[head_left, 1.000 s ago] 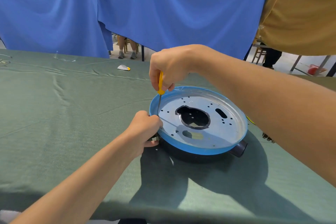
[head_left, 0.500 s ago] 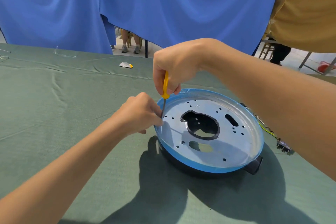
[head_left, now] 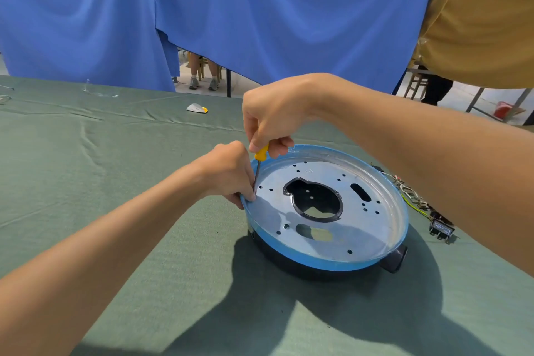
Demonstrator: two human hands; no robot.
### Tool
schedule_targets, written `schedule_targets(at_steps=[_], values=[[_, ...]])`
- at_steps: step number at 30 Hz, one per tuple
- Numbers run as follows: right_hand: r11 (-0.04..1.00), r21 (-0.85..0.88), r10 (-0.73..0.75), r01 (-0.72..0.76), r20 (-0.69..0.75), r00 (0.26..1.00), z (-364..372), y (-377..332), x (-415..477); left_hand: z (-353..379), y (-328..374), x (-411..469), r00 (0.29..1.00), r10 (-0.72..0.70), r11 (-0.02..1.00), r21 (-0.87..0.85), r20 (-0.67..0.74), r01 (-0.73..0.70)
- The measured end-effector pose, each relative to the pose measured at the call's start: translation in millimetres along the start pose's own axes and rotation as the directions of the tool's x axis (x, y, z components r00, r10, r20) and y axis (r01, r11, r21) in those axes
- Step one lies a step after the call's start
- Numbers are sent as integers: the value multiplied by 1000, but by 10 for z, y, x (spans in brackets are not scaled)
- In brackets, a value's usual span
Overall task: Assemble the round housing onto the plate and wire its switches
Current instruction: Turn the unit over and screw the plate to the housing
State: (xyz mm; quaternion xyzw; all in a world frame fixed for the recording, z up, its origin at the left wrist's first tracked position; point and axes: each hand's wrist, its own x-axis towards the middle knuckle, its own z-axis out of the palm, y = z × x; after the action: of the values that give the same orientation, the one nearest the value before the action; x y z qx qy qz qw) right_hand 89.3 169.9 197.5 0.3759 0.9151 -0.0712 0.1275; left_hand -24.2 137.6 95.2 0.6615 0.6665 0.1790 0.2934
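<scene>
While the right hand (head_left: 271,121) clenches the yellow handle of a small screwdriver (head_left: 261,152) and holds it nearly upright, we note its tip meeting the near-left margin of the metal plate (head_left: 375,228), close to the blue-filmed rim. The left hand (head_left: 228,173) is curled against that same rim, thumb on top and fingers below, gripping the plate's edge right beside the screwdriver shaft. Whether it also steadies a screw we cannot tell; the fingers hide the tip.

The plate sits on top of the round housing (head_left: 289,264), a dark shell on the green-clothed table (head_left: 115,182), right of centre. We judge the seating step done and the fastening in hand: most holes visible across the plate appear open, with no screw heads that we can make out. Wiring looks not yet begun. A rocker switch (head_left: 440,228) lies on the cloth to the right of the housing, trailing loose wires (head_left: 410,193), apart from the plate.

Edges and clearance: the raised rim stands just beside the screwdriver shaft, so we judge little room to tilt the tool outward. The right forearm crosses above the wires and switch, and a drop of the elbow could drag them. A dark stub (head_left: 394,260) projects from the housing's near-right side. To the left and front the cloth lies open; a small white and yellow object (head_left: 197,108) rests well apart, near the far edge below the blue curtain (head_left: 260,9).
</scene>
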Motion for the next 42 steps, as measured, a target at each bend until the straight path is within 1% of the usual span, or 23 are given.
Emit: schedule_targets(at_steps=[5,8,9,11,13,14,17,19,21,23,25,27,29,32,34,36,37,39,40,42], values=[[990,108,93,-93,8,996,13,6,21,20,-15,-33,999,-34,998,-51,-26,33],[982,153,104,-107,27,994,7,2,-1,22,-25,-47,998,-47,996,-72,-42,44],[985,137,104,-108,31,994,3,-1,-23,25,-30,-55,998,-52,995,-82,-46,48],[997,11,78,-78,0,997,6,-16,-59,31,-32,-62,997,-56,994,-96,-58,50],[992,-129,0,-9,-67,998,32,-53,-71,36,-35,-58,996,-55,994,-100,-67,48],[985,-171,-28,13,-90,996,44,-74,-72,38,-36,-56,996,-55,994,-103,-68,47],[969,-243,-77,47,-116,990,50,-103,-53,37,-45,-54,996,-55,992,-115,-66,47],[968,-249,-67,36,-115,991,48,-110,-23,42,-52,-59,996,-55,991,-123,-67,47],[976,-217,-17,-6,-105,994,69,-131,15,49,-51,-64,996,-50,991,-126,-73,41],[990,-82,110,-118,-90,990,88,-118,63,57,-44,-68,995,-45,992,-125,-85,34],[971,59,234,-232,-41,971,90,-78,74,63,-31,-74,995,-50,992,-117,-88,39],[961,89,260,-260,8,965,86,-46,52,67,-16,-78,995,-54,994,-103,-83,46],[971,66,228,-229,15,973,67,-60,4,64,-15,-69,994,-61,994,-101,-88,52],[990,24,136,-136,-10,991,16,-89,-66,53,-24,-60,993,-75,991,-117,-92,64],[994,-87,63,-67,-49,997,-10,-95,-100,52,-28,-66,993,-77,991,-117,-86,67],[972,-236,-17,-8,-105,994,-8,-113,-117,54,-29,-71,993,-81,990,-122,-89,70],[963,-271,-42,7,-123,992,7,-124,-122,59,-27,-73,993,-80,990,-125,-91,69],[962,-273,-39,4,-123,992,23,-142,-110,72,-22,-78,992,-75,991,-116,-99,63],[966,-258,-6,-23,-111,994,23,-153,-89,75,-20,-80,992,-70,993,-107,-105,58],[978,-168,115,-127,-77,990,17,-174,-36,81,-12,-85,992,-62,994,-94,-112,51]])
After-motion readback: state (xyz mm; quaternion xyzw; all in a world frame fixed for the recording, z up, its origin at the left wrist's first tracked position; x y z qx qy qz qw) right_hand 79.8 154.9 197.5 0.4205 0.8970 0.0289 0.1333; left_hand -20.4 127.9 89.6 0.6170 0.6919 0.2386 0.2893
